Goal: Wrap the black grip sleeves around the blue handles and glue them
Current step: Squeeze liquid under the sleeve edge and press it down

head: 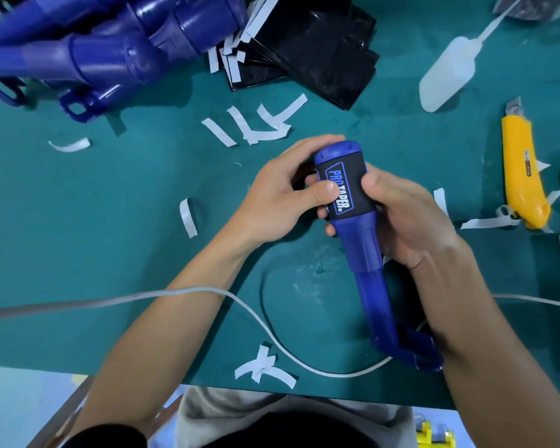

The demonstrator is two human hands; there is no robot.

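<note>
As left hand (278, 195), right hand (408, 215) grip it, blue handle (369, 279), black sleeve (353, 179) seemingly snug.

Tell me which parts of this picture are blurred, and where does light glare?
Head view: the blue handle pile at top left is blurred; the black grip sleeve is sharp, its print readable; the black sheets show glare; shadows under the hands are soft.

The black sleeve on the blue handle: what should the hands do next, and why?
Probably press the black sleeve flat all round. It already wraps the blue handle, the left hand and right hand both grip it, and its seam is hidden, so firming it down seems sensible.
</note>
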